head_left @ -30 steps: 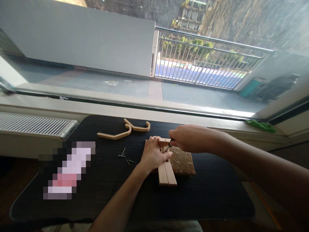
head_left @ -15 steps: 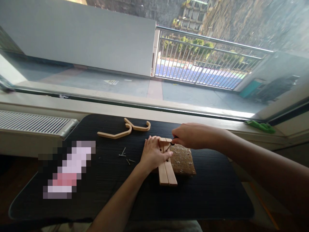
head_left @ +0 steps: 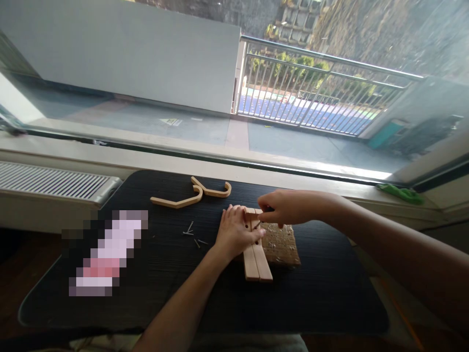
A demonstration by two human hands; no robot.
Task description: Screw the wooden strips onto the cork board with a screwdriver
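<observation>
Two pale wooden slats (head_left: 258, 264) lie side by side, with dark holes in them and a crosspiece near their far end. My left hand (head_left: 232, 232) grips them from the left, its thumb across the top. Above their far part, my right hand (head_left: 280, 208) is closed around a dark-handled screwdriver (head_left: 259, 224). Its thin shaft points down to the slats near a hole; the tip is hard to make out. Under the slats lies a brown, pitted cardboard pad (head_left: 282, 244). Several loose screws (head_left: 188, 231) rest left of my left hand.
Two curved wooden hooks (head_left: 178, 202) lie towards the back of the black table (head_left: 311, 303). A blurred pinkish item (head_left: 113, 249) is at the left. Beyond are a white radiator (head_left: 54, 183), a window sill and a green cloth (head_left: 401, 193).
My right hand has turned and lowered slightly around the screwdriver, hiding more of its handle. My left hand keeps its place on the slats. The whole view has shifted a little.
</observation>
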